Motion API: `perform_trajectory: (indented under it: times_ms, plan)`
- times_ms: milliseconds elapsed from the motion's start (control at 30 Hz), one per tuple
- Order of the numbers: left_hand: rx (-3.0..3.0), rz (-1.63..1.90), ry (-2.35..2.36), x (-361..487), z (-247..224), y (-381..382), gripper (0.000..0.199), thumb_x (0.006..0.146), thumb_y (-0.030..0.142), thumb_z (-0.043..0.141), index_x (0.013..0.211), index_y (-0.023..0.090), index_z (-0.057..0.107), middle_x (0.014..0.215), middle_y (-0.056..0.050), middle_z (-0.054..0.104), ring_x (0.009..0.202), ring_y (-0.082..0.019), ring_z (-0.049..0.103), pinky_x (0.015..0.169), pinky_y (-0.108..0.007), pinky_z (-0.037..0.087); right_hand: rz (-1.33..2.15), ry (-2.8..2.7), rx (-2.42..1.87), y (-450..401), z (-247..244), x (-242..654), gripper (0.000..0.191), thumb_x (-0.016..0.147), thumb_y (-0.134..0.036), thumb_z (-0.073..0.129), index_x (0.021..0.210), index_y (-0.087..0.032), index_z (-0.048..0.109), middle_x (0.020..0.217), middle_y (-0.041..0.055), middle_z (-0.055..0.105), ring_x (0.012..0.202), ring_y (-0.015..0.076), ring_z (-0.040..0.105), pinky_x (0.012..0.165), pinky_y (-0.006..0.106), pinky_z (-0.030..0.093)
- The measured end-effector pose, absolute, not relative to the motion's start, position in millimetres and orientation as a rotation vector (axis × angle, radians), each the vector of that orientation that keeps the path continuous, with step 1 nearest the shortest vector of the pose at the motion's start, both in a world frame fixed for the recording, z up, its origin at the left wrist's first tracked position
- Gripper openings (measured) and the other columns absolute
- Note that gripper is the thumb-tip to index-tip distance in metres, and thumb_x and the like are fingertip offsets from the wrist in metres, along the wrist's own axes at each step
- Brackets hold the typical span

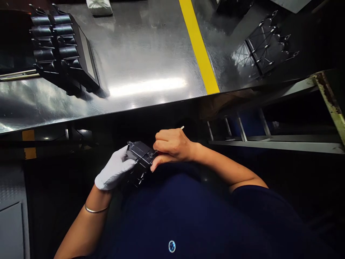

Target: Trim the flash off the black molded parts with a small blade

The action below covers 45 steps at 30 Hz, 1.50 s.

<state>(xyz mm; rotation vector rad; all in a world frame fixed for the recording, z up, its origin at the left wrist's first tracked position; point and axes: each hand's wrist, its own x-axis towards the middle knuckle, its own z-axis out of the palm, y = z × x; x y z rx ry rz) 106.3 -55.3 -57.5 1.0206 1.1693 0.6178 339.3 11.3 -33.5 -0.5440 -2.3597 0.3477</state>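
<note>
Left hand [114, 171], gloved in white fabric, and bare right hand [172, 145] were clamped on opposite ends of a black moulded plastic housing [140, 155], held just before the navy shirt [172, 216], its long axis lying crosswise, slanting down toward the right. A thin white stick [182, 127] poked from the right fist.

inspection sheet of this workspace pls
surface: steel table with a yellow stripe across it
job's things: black moulded plastic part, held between both hands, off the table
clutter: stacked black moulded parts, black lattice frame, white bag, all on the table
grippers: left hand, white-gloved, cups the part; right hand, bare, closed against it, with a thin white stick showing beyond the fingers
cables: nothing seen
surroundings: grey metal framing below the table edge
</note>
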Motion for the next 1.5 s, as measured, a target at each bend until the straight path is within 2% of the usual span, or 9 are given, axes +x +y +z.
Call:
perform_trajectory:
  times_ms: [233, 400, 600, 733, 933, 1033, 1267, 1400, 1500]
  plan:
    - [0.995, 0.676, 1.164, 107, -58, -56, 0.048, 0.071, 0.054, 0.073, 0.098, 0.014, 0.070, 0.088, -0.008, 0.069, 0.078, -0.021, 0.058, 0.068, -0.027, 0.049, 0.530, -2.451, -0.609, 11, -35, 340, 0.064, 0.088, -0.071, 0.039, 0.055, -0.017, 0.045, 0.053, -0.0033, 0.040, 0.049, 0.0075, 0.037, 0.050, 0.025, 0.019]
    - [0.954, 0.635, 1.177, 107, -54, -55, 0.043, 0.069, 0.044, 0.077, 0.099, 0.015, 0.072, 0.084, -0.007, 0.070, 0.075, -0.021, 0.060, 0.067, -0.027, 0.050, 0.836, -2.472, -0.550, 10, -37, 345, 0.065, 0.087, -0.071, 0.041, 0.052, -0.017, 0.040, 0.050, -0.0039, 0.042, 0.046, 0.0055, 0.038, 0.048, 0.024, 0.017]
    - [1.010, 0.540, 1.175, 103, -46, -51, 0.047, 0.065, 0.042, 0.080, 0.104, 0.017, 0.072, 0.083, -0.005, 0.071, 0.073, -0.021, 0.060, 0.064, -0.027, 0.051, 0.815, -2.460, -0.529, 10, -33, 348, 0.060, 0.082, -0.073, 0.048, 0.061, -0.017, 0.049, 0.057, -0.0032, 0.046, 0.053, 0.0069, 0.041, 0.049, 0.023, 0.020]
    - [1.010, 0.521, 1.189, 103, -44, -50, 0.052, 0.063, 0.042, 0.080, 0.108, 0.017, 0.070, 0.083, -0.005, 0.071, 0.071, -0.020, 0.059, 0.063, -0.027, 0.051, 0.822, -2.525, -0.534, 9, -32, 349, 0.064, 0.082, -0.074, 0.046, 0.055, -0.017, 0.044, 0.054, -0.0040, 0.039, 0.050, 0.0068, 0.037, 0.049, 0.024, 0.017]
    - [1.008, 0.585, 1.179, 105, -49, -50, 0.034, 0.069, 0.042, 0.077, 0.089, 0.016, 0.071, 0.078, -0.004, 0.068, 0.072, -0.019, 0.060, 0.064, -0.026, 0.050, 0.708, -2.426, -0.609, 6, -37, 344, 0.064, 0.084, -0.073, 0.043, 0.055, -0.017, 0.046, 0.053, -0.0035, 0.040, 0.049, 0.0070, 0.036, 0.049, 0.024, 0.019]
    - [1.013, 0.607, 1.187, 106, -50, -50, 0.036, 0.071, 0.044, 0.074, 0.091, 0.015, 0.070, 0.078, -0.005, 0.067, 0.072, -0.019, 0.059, 0.063, -0.026, 0.049, 0.725, -2.392, -0.653, 6, -38, 340, 0.063, 0.085, -0.072, 0.042, 0.055, -0.017, 0.045, 0.053, -0.0026, 0.043, 0.049, 0.0073, 0.038, 0.049, 0.024, 0.020]
    - [1.045, 0.482, 1.243, 98, -43, -49, 0.053, 0.067, 0.049, 0.076, 0.108, 0.016, 0.068, 0.089, -0.007, 0.072, 0.079, -0.024, 0.064, 0.069, -0.031, 0.053, 1.377, -2.366, -0.597, 8, -40, 350, 0.065, 0.083, -0.071, 0.050, 0.049, -0.017, 0.039, 0.050, -0.0031, 0.044, 0.046, 0.0054, 0.036, 0.049, 0.024, 0.021]
    - [1.122, 0.304, 1.311, 101, -31, -42, 0.053, 0.070, 0.047, 0.076, 0.115, 0.021, 0.065, 0.096, -0.004, 0.073, 0.087, -0.027, 0.067, 0.073, -0.033, 0.055, 1.678, -2.003, -0.887, 8, -40, 350, 0.054, 0.077, -0.067, 0.061, 0.064, -0.015, 0.056, 0.057, -0.0036, 0.047, 0.052, 0.0065, 0.040, 0.051, 0.022, 0.029]
    - [1.250, 0.265, 1.370, 109, -32, -39, 0.052, 0.070, 0.046, 0.076, 0.116, 0.024, 0.066, 0.105, -0.004, 0.072, 0.096, -0.028, 0.067, 0.085, -0.038, 0.055, 1.818, -1.964, -1.034, 4, -44, 342, 0.046, 0.070, -0.058, 0.072, 0.074, -0.014, 0.061, 0.062, -0.0044, 0.049, 0.057, 0.0069, 0.042, 0.053, 0.021, 0.030]
